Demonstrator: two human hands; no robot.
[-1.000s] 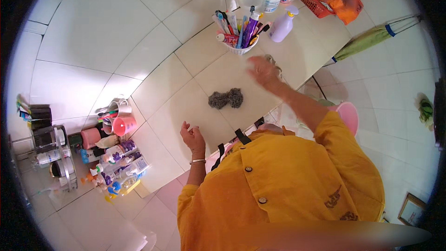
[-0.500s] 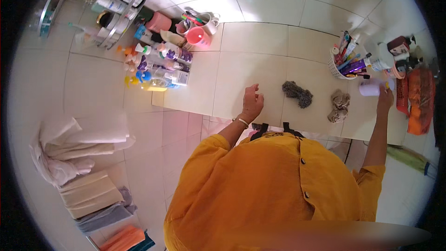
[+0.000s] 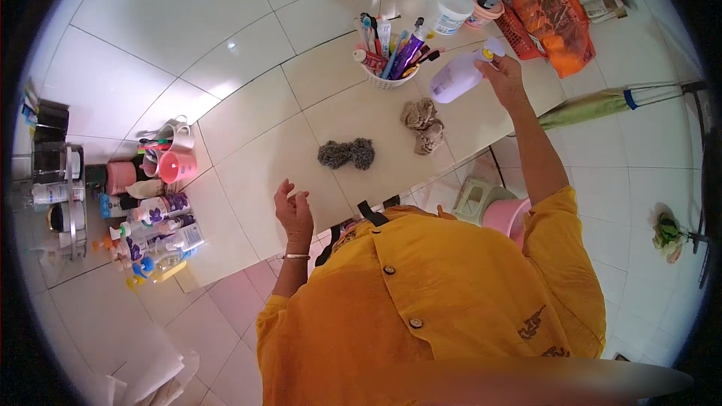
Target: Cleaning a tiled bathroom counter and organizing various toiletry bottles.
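Observation:
My right hand [image 3: 502, 81] grips a pale lavender pump bottle [image 3: 454, 80] by its neck, near the yellow collar. The bottle tilts over the right part of the tiled counter, its base toward the toothbrush basket. Over the counter's front edge, my left hand [image 3: 293, 212] is empty, with fingers loosely bent and apart. A dark grey scrubbing mesh [image 3: 347, 153] lies on the counter beyond it. Between the mesh and the bottle sits a crumpled beige cloth [image 3: 423, 127].
A white basket [image 3: 389, 79] holds toothbrushes and tubes at the back. Behind the bottle stand a white tub [image 3: 451, 12] and a red basket [image 3: 520, 33] with an orange bag [image 3: 555, 24]. Several pump bottles [image 3: 162, 237] and pink cups [image 3: 177, 166] crowd the left end. Below is a pink bucket [image 3: 505, 219].
The view has swung to the right. My right hand has brought the lavender bottle nearer and tilted it. My left hand stays empty near the front edge; the mesh and cloth lie as before.

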